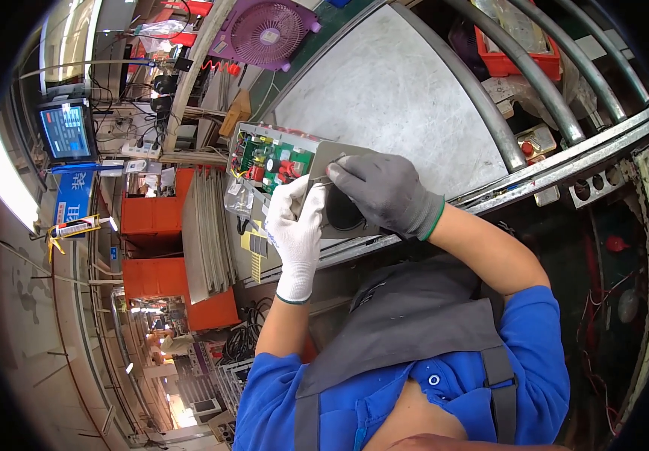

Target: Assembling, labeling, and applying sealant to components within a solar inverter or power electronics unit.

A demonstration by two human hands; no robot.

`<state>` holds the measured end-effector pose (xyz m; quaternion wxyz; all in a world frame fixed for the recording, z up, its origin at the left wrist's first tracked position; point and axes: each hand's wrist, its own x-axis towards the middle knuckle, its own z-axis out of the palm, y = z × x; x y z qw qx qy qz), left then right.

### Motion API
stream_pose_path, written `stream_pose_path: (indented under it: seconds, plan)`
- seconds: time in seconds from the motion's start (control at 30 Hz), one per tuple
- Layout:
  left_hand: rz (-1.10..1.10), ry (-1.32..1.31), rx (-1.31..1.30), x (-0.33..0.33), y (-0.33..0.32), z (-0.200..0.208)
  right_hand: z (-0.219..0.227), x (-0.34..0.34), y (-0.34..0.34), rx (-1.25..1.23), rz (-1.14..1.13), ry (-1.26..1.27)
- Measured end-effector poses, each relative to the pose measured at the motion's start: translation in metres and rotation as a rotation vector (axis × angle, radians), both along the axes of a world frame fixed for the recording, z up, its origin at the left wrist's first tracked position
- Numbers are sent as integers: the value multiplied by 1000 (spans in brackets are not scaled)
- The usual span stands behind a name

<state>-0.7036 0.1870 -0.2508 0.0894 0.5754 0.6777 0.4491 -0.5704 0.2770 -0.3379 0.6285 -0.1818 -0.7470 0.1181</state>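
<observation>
A grey metal panel with a dark round part stands tilted in front of me. My left hand, in a white glove, pinches the panel's left edge between thumb and fingers. My right hand, in a grey glove with a green cuff, is closed over the panel's upper part, thumb and fingertips at its edge. Whether something small sits between the right fingertips is hidden. Behind the panel, left of my hands, is an open metal housing with a green circuit board carrying red and black parts and coloured wires.
A bare metal plate covers the bench beyond, with metal rollers to its right. A purple fan stands at the back. Near the left hand lie a clear plastic bag and a yellow strip. A red crate is far right.
</observation>
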Motion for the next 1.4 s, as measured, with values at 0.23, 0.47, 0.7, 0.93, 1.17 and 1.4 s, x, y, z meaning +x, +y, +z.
stream_pose_path:
  seconds: [0.23,0.47,0.7,0.93,1.17,1.4]
  plan:
    - [42,-18,-28,2,2,5,17,17,25,201,-70,-94]
    - [49,-12,-84,4,4,9,31,14,64,462,87,-172]
    - [18,-131,-36,4,3,6,33,13,69,492,157,-233]
    - [49,33,-2,-4,2,-2,32,11,69,490,165,-161]
    - [30,159,-87,-10,-4,8,21,32,33,102,189,-127]
    - [-200,543,-244,-32,-22,23,-7,4,-37,-468,413,47]
